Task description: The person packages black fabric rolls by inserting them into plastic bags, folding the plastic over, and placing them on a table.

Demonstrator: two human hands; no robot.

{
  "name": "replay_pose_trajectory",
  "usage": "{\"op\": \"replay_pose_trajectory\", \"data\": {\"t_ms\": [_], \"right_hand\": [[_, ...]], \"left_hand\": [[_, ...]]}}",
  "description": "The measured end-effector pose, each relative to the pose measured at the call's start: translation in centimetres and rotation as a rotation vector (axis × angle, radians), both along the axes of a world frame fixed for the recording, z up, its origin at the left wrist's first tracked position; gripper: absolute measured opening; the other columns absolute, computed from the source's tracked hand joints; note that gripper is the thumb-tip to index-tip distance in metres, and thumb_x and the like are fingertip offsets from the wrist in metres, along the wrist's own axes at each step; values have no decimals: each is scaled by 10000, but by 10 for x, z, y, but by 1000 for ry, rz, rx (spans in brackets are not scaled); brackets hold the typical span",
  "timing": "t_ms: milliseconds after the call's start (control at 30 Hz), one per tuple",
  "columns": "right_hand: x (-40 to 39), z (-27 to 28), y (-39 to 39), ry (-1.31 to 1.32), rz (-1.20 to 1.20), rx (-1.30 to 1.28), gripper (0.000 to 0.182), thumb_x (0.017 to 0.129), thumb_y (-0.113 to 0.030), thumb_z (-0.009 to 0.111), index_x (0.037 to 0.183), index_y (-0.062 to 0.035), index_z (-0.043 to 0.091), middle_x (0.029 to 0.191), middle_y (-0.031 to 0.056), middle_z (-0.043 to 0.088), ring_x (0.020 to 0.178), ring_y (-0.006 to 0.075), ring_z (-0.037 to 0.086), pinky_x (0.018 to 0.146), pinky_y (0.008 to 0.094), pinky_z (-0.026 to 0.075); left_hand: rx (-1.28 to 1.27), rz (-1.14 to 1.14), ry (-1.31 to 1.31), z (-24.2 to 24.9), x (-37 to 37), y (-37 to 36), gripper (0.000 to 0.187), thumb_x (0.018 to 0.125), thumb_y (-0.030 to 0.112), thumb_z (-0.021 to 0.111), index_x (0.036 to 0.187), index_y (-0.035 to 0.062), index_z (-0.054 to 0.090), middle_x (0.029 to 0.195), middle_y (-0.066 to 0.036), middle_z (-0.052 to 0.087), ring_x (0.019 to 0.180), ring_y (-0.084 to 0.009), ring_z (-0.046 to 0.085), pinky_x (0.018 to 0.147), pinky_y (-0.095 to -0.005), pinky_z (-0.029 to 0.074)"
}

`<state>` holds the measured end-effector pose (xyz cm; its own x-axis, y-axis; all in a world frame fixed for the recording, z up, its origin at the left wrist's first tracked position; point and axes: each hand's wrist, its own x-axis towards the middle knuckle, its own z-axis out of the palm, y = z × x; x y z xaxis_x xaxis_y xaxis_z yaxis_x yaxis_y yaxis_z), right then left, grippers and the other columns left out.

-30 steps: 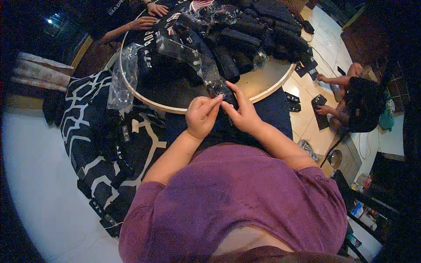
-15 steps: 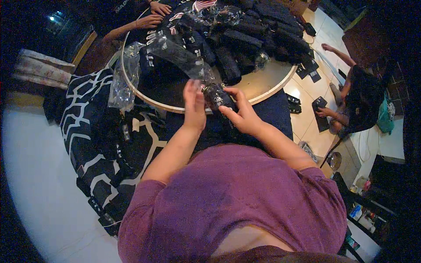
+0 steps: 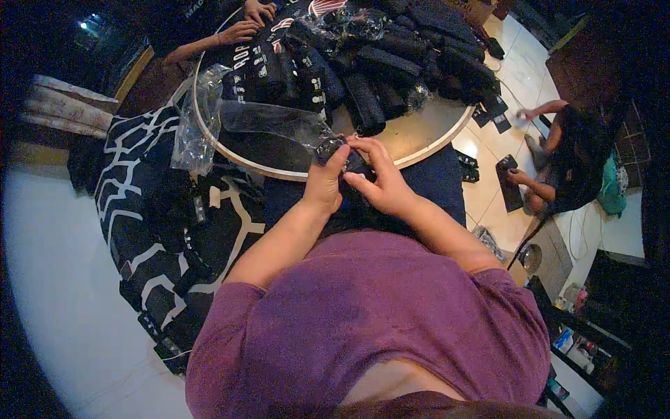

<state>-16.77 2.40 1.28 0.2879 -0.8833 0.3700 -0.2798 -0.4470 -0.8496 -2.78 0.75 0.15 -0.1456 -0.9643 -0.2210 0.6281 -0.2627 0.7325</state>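
Both hands meet over the near rim of the round table [image 3: 251,167]. My left hand [image 3: 326,183] is closed on a small dark bundle [image 3: 331,148] in clear plastic, its thumb pressed on top. From the bundle a long clear plastic sleeve [image 3: 269,122] stretches left over the table. My right hand [image 3: 380,178] grips the bundle's right side, fingers curled over the top and thumb below. Rolled black fabric pieces [image 3: 387,63] with white print are heaped just beyond the hands.
Another person's hands [image 3: 241,31] rest at the table's far left. On the right, a person [image 3: 583,160] sits on the tiled floor with dark flat pieces. Crumpled clear plastic [image 3: 195,133] hangs over the left rim. Patterned black fabric [image 3: 132,188] lies at left.
My left hand has moved right and closed on the bundle. The plastic sleeve has swung lower and now trails left. The seated person's far hand has shifted.
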Motion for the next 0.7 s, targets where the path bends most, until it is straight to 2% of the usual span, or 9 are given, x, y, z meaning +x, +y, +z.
{"op": "replay_pose_trajectory", "data": {"t_ms": [100,167,200,233,300,400,500,700], "right_hand": [[2,4,3,14,60,11,642,779,-178,671,1307,-22,341,1310,172,372,1255,304,350,1052,390,265],[6,1,7,23,17,-34,700,738,-232,708,1303,-26,350,1264,210,383,1217,363,368,1033,412,300],[7,2,10,-32,9,78,723,718,-231,727,1294,-15,348,1229,209,412,1180,361,414,1006,402,334],[8,0,12,-33,12,77,723,718,-231,727,1294,-15,348,1229,209,412,1180,361,414,1006,402,334],[10,-3,13,-29,-11,89,695,714,-205,726,1277,-17,365,1186,211,445,1128,357,460,964,395,372],[9,3,12,48,-8,3,657,716,-187,718,1257,-21,385,1147,206,470,1087,356,484,935,391,392],[11,3,12,15,-12,24,620,719,-172,710,1240,-22,410,1132,200,477,1075,362,487,929,394,394],[12,-1,9,-14,-61,-25,569,730,-157,697,1219,-16,442,1124,199,497,1072,346,498,933,386,393]], "left_hand": [[121,-5,72,-5,12,-9,348,787,182,701,1061,56,528,998,-60,607,907,-162,588,815,-310,488],[115,26,91,-8,20,-16,404,826,232,652,1162,75,492,1036,-77,604,953,-210,586,869,-374,478],[61,99,70,7,17,-14,419,818,227,664,1172,96,483,1007,-71,607,939,-206,585,840,-369,492],[60,101,69,15,14,-13,419,818,227,664,1172,96,483,1007,-71,607,939,-206,585,840,-369,492],[5,211,171,24,10,-12,368,780,119,699,1094,89,510,939,-56,612,860,-176,600,756,-338,521],[40,156,132,26,14,-12,383,774,88,697,1101,103,497,940,-61,609,859,-186,602,748,-339,522],[26,102,-21,20,15,-13,398,803,173,668,1155,115,491,980,-63,609,915,-216,598,793,-379,509],[47,59,23,19,12,-8,374,793,147,662,1129,108,504,973,-61,613,891,-212,606,783,-367,512]]}}
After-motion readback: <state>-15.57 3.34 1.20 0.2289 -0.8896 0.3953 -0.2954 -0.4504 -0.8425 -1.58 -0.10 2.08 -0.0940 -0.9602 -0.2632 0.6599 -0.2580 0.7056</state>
